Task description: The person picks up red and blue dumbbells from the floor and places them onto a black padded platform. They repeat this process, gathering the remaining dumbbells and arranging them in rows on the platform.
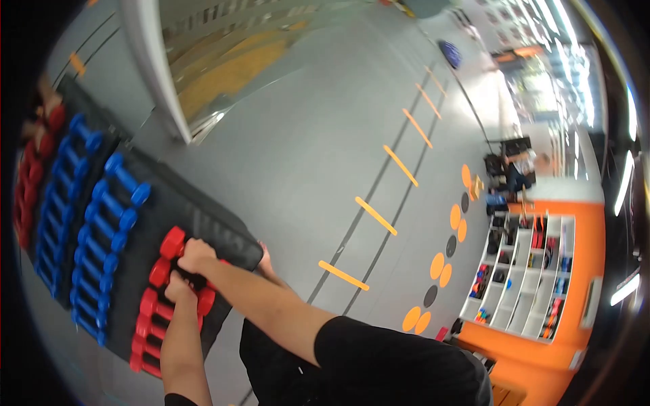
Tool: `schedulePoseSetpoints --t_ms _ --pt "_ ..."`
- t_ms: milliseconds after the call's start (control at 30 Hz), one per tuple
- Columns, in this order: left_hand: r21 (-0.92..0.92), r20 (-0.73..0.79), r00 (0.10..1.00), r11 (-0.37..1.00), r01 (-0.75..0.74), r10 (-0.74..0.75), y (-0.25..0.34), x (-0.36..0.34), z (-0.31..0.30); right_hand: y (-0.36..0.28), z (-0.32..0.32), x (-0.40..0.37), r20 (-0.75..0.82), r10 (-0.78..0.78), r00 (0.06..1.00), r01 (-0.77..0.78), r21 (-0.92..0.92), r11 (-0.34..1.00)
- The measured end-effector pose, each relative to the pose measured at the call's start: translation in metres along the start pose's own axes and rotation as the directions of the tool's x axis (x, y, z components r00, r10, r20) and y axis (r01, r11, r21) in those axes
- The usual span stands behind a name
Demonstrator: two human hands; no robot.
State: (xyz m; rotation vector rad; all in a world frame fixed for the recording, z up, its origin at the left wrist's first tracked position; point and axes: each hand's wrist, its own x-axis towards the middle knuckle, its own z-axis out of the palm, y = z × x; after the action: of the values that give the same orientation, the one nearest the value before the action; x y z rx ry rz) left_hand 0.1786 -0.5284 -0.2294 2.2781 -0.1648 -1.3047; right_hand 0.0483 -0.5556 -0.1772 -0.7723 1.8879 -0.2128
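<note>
Red dumbbells lie in a row on a black rack point(145, 260), which appears tilted in the head view. My right hand point(198, 256) wraps round the handle of an end red dumbbell point(173, 241); one head shows beside my fingers. Just below it, my left hand point(179, 289) is closed on the neighbouring red dumbbell point(160, 272), its handle mostly hidden by my fingers. Several more red dumbbells point(149, 323) sit beyond my left hand. Alongside them runs a row of blue dumbbells point(101, 233) on the same rack.
At the left edge, more blue dumbbells point(61, 210) and red dumbbells point(28, 179) look like a mirror reflection. Yellow strips point(376, 216) and round markers point(437, 265) lie on the grey floor. White shelves point(521, 284) stand by an orange wall; a person point(521, 166) is in the background.
</note>
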Motion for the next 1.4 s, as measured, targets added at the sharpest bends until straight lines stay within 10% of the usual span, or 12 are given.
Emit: schedulePoseSetpoints --t_ms 200,300,400,467,567,633,733,800,867,933,1133,1400 --pt "0.003 0.206 0.979 1.0 0.012 -0.012 -0.002 0.003 -0.01 0.031 -0.013 -0.089 -0.165 -0.311 0.936 0.257 -0.284 0.924" --pt "0.033 0.446 0.894 0.999 0.026 -0.038 -0.007 0.03 -0.021 0.125 -0.027 -0.163 -0.476 -0.659 0.582 0.527 -0.396 0.752" --pt "0.001 0.553 0.833 0.999 -0.038 0.031 -0.006 0.023 -0.038 0.229 -0.088 -0.292 -0.132 -0.176 0.975 0.146 -0.21 0.967" --pt "0.139 0.485 0.861 0.959 -0.249 0.153 -0.013 0.01 -0.041 0.422 -0.036 -0.288 -0.058 -0.046 0.997 0.018 -0.416 0.909" --pt "0.615 0.296 0.682 0.413 -0.672 0.668 -0.05 -0.041 -0.049 0.541 -0.067 -0.46 -0.208 0.786 0.583 -0.716 0.325 0.617" --pt "0.641 0.249 0.384 0.146 -0.753 0.889 -0.068 -0.182 -0.071 0.619 -0.044 -0.547 -0.196 0.958 0.209 -0.703 0.65 0.287" --pt "0.598 0.437 0.094 -0.211 -0.773 0.894 -0.137 -0.203 -0.068 0.68 0.014 -0.637 -0.191 0.981 0.036 -0.529 0.829 0.181" --pt "0.519 0.605 0.386 0.023 -0.855 0.697 -0.183 -0.219 -0.046 0.699 0.056 -0.659 -0.079 0.984 0.159 -0.376 0.917 0.134" --pt "0.675 0.697 0.684 0.518 -0.526 -0.214 -0.229 -0.201 0.001 0.704 0.088 -0.664 0.061 0.93 0.363 -0.054 0.998 -0.044" --pt "0.738 0.674 0.504 0.468 -0.485 -0.54 -0.266 -0.27 0.009 0.706 0.115 -0.666 0.043 0.846 0.531 0.244 0.949 -0.201" --pt "0.308 0.858 0.181 0.198 -0.931 -0.48 -0.427 -0.513 0.0 0.734 0.143 -0.682 -0.02 0.75 0.661 0.449 0.812 -0.373" --pt "0.594 0.513 0.136 0.237 -0.769 -0.848 -0.559 -0.684 -0.056 0.819 0.119 -0.775 -0.112 0.806 0.581 0.737 0.492 -0.463"
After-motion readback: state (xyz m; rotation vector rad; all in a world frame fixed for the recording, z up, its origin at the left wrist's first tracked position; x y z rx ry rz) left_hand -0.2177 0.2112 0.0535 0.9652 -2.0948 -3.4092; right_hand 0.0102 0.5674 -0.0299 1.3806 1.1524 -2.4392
